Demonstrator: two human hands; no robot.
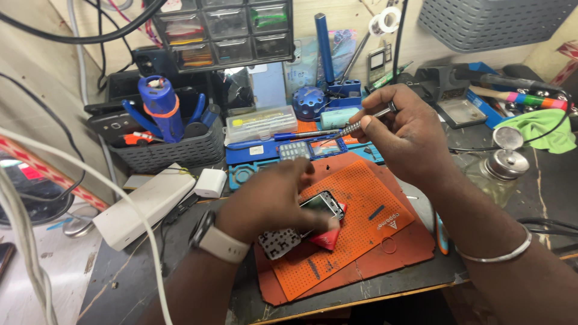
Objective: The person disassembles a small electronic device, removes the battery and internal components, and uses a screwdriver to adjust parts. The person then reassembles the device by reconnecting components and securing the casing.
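Head view: left hand [271,201] clamped down on a small phone [325,207], pinning it to the orange perforated mat [355,222] near the bench's front edge. Right hand [403,135] raised toward the back edge, fingers pinched around a slim metal screwdriver [361,123], tip slanting down-left. Phone below and left of that tip; left hand nearer. Beside it, 1 white charger [211,182].
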